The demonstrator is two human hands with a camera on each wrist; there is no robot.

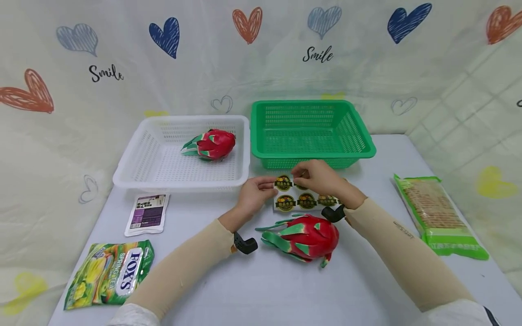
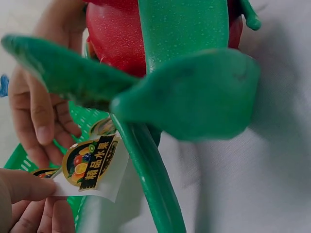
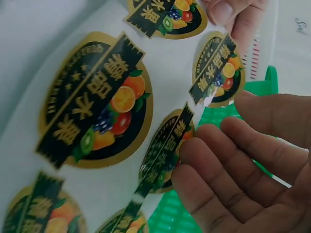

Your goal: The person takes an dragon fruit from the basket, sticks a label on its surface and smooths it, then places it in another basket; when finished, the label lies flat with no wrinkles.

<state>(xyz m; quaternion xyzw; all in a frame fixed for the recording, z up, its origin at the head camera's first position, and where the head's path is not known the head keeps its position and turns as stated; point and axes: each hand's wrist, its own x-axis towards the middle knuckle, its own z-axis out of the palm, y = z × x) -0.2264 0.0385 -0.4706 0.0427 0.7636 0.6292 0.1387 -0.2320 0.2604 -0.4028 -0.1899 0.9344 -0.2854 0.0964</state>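
Note:
My left hand pinches the left edge of a white sheet of fruit stickers. The stickers are round, black and gold, with printed fruit. At the sheet's upper edge is my right hand, fingers bent, partly covering a sticker. In the right wrist view, its thumb tip comes right up to a sticker's edge, and its other fingertips overlap the sheet; I cannot tell whether they pinch the sticker. A red dragon fruit with green scales lies just in front of the sheet, between my forearms.
Behind my hands stand a white basket with another dragon fruit in it, and a green basket. At left lie a small white-and-purple packet and a FOX'S bag. A green-edged food packet lies at right.

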